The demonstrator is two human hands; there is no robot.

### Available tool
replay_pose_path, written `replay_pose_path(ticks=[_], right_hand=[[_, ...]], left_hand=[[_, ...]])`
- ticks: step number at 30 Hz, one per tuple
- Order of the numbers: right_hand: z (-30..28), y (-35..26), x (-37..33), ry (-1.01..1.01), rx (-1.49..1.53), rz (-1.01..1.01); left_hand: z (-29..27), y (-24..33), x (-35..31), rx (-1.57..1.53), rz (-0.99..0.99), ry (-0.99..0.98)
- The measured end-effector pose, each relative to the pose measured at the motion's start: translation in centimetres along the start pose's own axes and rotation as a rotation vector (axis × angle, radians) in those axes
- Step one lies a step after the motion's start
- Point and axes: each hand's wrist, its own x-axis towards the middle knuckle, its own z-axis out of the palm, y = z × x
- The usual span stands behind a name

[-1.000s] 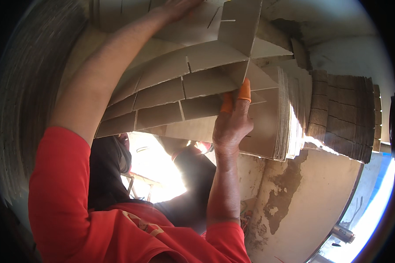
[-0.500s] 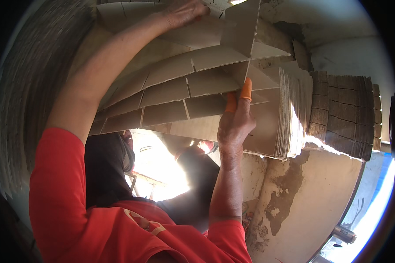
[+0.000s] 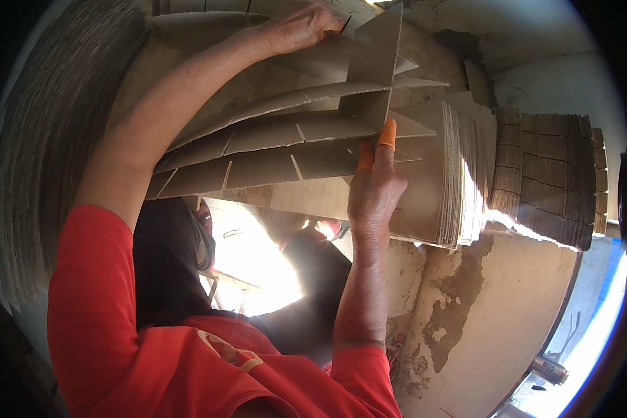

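Observation:
Several long grey cardboard strips (image 3: 263, 136) with slots along their edges stand side by side in front of me. A crosswise cardboard piece (image 3: 373, 59) runs across them near their right ends. My right hand (image 3: 376, 191), with orange finger covers on two fingers, pinches the near lower end of that crosswise piece. At the far side my left hand (image 3: 301, 29) is closed, its fingertips at a far cardboard strip (image 3: 324, 57) close to the crosswise piece. An orange cover shows partly at the left fingertips. The slot joints under my right fingers are hidden.
A stack of grey cardboard sheets (image 3: 449, 174) stands just right of my right hand. Beyond it are bundles of brown slotted cardboard (image 3: 554, 177). A tall pile of cardboard (image 3: 45, 153) rises at the left. Below the strips shows a wooden board edge (image 3: 306, 198).
The crosswise piece has shifted slightly left and down, and the strips' near edges have bowed and spread. My left hand has moved a little right and nearer; my right hand keeps its pinch.

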Motion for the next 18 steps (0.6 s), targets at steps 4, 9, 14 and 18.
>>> replay_pose_path(ticks=[4,9,14,18], right_hand=[[-0.2,-0.2,0.1,0.002,-0.019,-0.027],[-0.4,-0.2,0.2,-0.046,-0.043,-0.015],[-0.9,-0.8,0.3,-0.038,-0.027,-0.009],[-1.0,-0.7,0.4,-0.075,-0.094,0.004]], left_hand=[[0.2,0.1,-0.2,0.009,-0.041,-0.041],[0.6,0.1,-0.4,-0.008,-0.043,-0.053],[0.6,0.4,-0.7,-0.053,-0.064,-0.083],[1.0,0.4,-0.7,-0.061,-0.125,-0.060]])
